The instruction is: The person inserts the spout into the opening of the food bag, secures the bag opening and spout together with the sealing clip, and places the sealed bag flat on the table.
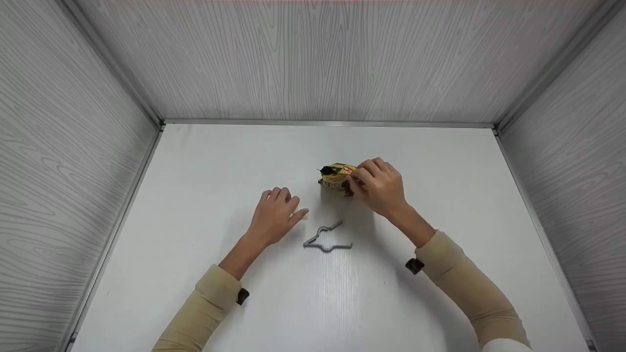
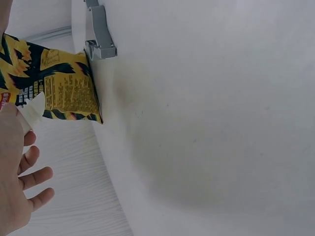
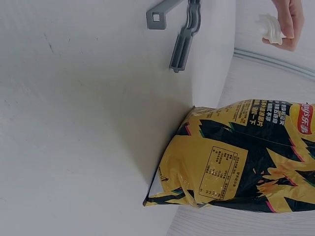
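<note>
A yellow and black chip bag point(image 1: 337, 186) stands upright on the white table, its top torn open with a dark mouth toward the left. My right hand point(image 1: 384, 188) grips the bag's top right edge between thumb and fingers. To the left and nearer me, my left hand point(image 1: 274, 217) pinches a pale, wavy potato chip point(image 3: 271, 29), apart from the bag; the chip point(image 2: 33, 112) also shows in the left wrist view. A grey bag clip point(image 1: 340, 247) lies unfolded in a V in front of the bag, untouched. Printed text covers the bag's side point(image 3: 221, 167) in the right wrist view.
The white tabletop point(image 1: 195, 161) is bounded by grey wood-grain panels at the back point(image 1: 313, 63), left and right. A metal strip point(image 1: 244, 122) runs along its far edge. Small black devices are worn at both sleeves.
</note>
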